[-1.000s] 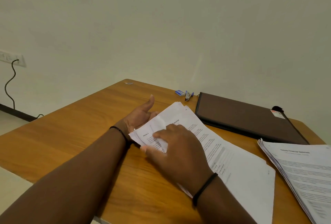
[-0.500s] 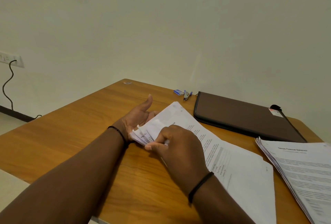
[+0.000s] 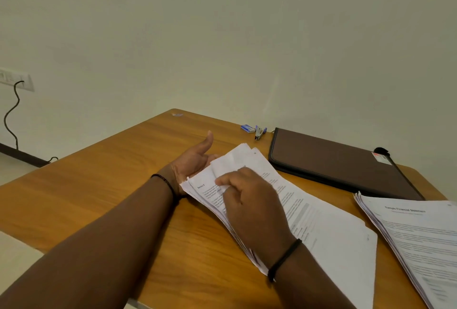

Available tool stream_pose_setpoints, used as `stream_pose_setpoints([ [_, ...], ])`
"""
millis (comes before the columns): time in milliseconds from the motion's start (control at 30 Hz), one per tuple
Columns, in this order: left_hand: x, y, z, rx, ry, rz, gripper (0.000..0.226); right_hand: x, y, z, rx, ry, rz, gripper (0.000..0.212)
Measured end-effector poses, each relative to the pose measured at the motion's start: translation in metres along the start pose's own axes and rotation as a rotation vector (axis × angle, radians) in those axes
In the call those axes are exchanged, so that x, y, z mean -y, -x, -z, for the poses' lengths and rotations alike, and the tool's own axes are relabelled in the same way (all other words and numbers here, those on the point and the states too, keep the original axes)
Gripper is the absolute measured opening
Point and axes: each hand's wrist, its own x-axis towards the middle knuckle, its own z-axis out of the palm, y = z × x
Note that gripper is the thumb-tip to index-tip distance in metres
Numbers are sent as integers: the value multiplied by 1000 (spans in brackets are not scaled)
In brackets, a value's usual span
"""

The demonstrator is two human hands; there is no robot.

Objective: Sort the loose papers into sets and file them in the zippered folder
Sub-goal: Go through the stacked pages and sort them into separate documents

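While the left hand (image 3: 195,160) lies palm-up and relaxed under a sheaf of papers (image 3: 329,232) on the counter (image 3: 103,185), the right hand (image 3: 249,200) pinches a page corner between its fingers (image 3: 223,181); the zippered folder (image 3: 341,162) lies closed beyond.

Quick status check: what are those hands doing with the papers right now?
Left hand open, cradling the paper stack. Right hand pinching a top sheet near its corner. Zippered folder lies closed behind; second stack waits right. Nothing in the way.
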Motion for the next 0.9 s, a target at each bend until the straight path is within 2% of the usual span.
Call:
stream_pose_setpoints([
  [100, 1, 0, -3, 38, 20, -20, 89, 4, 2, -2, 174, 201, 61, 52],
  [167, 2, 1, -6, 35, 25, -20, 90, 7, 3, -2, 199, 260, 90, 51],
  [267, 2, 2, -8, 2, 87, -9, 88, 4, 2, -2, 119, 195, 105, 32],
  [367, 2, 2, -6, 0, 85, 12, 94, 0, 2, -1, 52, 88, 33, 27],
  [467, 1, 1, -6, 29, 81, 12, 95, -3, 3, 0, 72, -14, -57, 31],
  [533, 2, 1, -5, 40, 77, 6, 93, -4, 1, -1, 73, -44, -84, 41],
  [633, 2, -2, -2, 47, 54, -1, 90, -6, 0, -2, 4, -85, -90, 54],
  [700, 3, -5, 1, 75, 49, -9, 90, -6, 2, -4, -57, -111, -94, 42],
  [767, 1, -5, 4, 117, 47, 4, 91, -4, 2, -4, -127, -101, -104, 21],
  [800, 1, -6, 5, 135, 51, 17, 90, -3, 1, -4, -162, -103, -111, 20],
  [900, 1, -5, 6, 124, 103, 46, 81, -4, -1, -2, -290, -126, -74, 43],
])
